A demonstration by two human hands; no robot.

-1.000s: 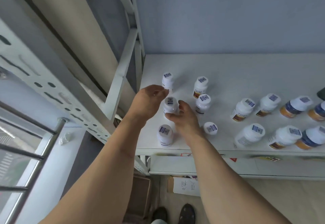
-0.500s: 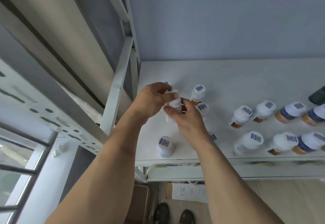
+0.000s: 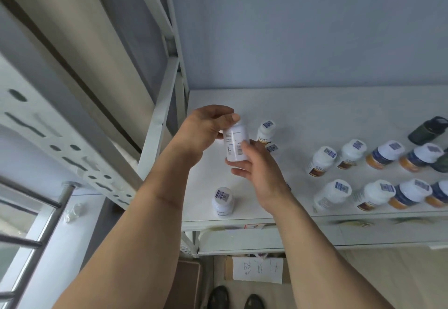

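Holding a white bottle (image 3: 236, 145) up in the air, just above the near left part of a white shelf (image 3: 315, 110), clear of the surface and slightly tilted. Gripped at both ends: by the left hand (image 3: 206, 131), curled over the capped top, and by the right hand (image 3: 257, 170), wrapped round the lower body with thumb and fingers. Neither hand slack, both clamped on the same bottle.

Changed within the last second: first standing upright on the shelf among its neighbours, with only the right hand around it; then picked up between both hands; now raised and turned, with printed side label and barcode towards the camera. Probably being read or checked, so likely an inspection or sorting step, with setting down yet to come.

On the shelf, working away from the front edge: a lone capped bottle (image 3: 223, 201) near the left front; to the right, two rows of bottles, white ones with brown labels (image 3: 321, 161) giving way to orange and blue ones (image 3: 385, 154). Farther back, just beyond the hands, another small white bottle (image 3: 266, 131), and at the far right a dark bottle (image 3: 428, 130) lying on its side. Code stickers on most caps. Bare white surface behind all of these.

Around it: dark shoes (image 3: 219, 296) on the floor below, a handwritten paper sheet (image 3: 258, 270) under the shelf, a white metal rack post (image 3: 157, 124) on the left, window bars (image 3: 31, 211) beyond that, and a plain pale blue wall (image 3: 315, 30) at the back.
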